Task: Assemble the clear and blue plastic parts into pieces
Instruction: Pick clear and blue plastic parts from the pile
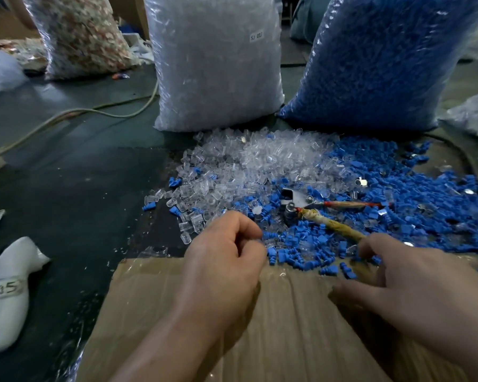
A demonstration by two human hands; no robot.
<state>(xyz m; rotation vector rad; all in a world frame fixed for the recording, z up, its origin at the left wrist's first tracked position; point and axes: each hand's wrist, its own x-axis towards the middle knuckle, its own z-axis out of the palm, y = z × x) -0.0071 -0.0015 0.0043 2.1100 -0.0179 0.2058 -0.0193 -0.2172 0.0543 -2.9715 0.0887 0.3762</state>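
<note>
Left hand (226, 260): fingers curled tight, whether round a part I cannot tell. Right hand (420, 279), fingertips in the blue parts (431, 197), grip unclear too. Clear parts (240, 161) heaped just beyond, cardboard (177, 312) on dark floor (80, 175). Clear bag (215, 64) reads "SJ 017"; white sack (6, 293), "85".

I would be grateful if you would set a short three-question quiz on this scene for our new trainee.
1. True or false: the bag of blue parts stands right of the bag of clear parts.
2. The taped-handle tool lies: A inside a bag; B on the loose parts; C on a shelf.
3. Which is nearest the tool's handle ends, the left hand or the right hand?
Key: 1 true; 2 B; 3 right hand.
</note>
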